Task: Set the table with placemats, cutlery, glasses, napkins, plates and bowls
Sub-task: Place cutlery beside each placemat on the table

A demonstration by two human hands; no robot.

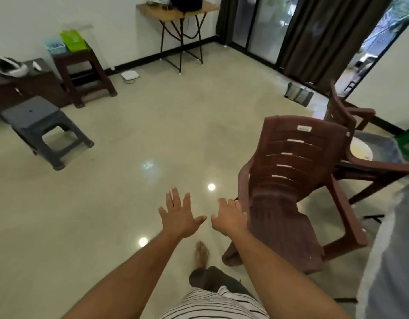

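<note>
Reaching forward: left hand [179, 215] splayed, right hand [230, 215] beside chair [288, 180].

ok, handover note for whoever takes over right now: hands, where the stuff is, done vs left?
Left hand: open, fingers spread, holding nothing, over the floor.
Right hand: open, empty, fingers at the edge of the near brown chair; contact unclear.
Table with a grey cloth is at far right behind the chairs; one plate lies on it.
Green basket and blue basket sit on the brown stool at the left wall; contents unclear.
Done: one plate placed, as far as visible.
Left: no placemats, cutlery, glasses, napkins or bowls in view.
</note>
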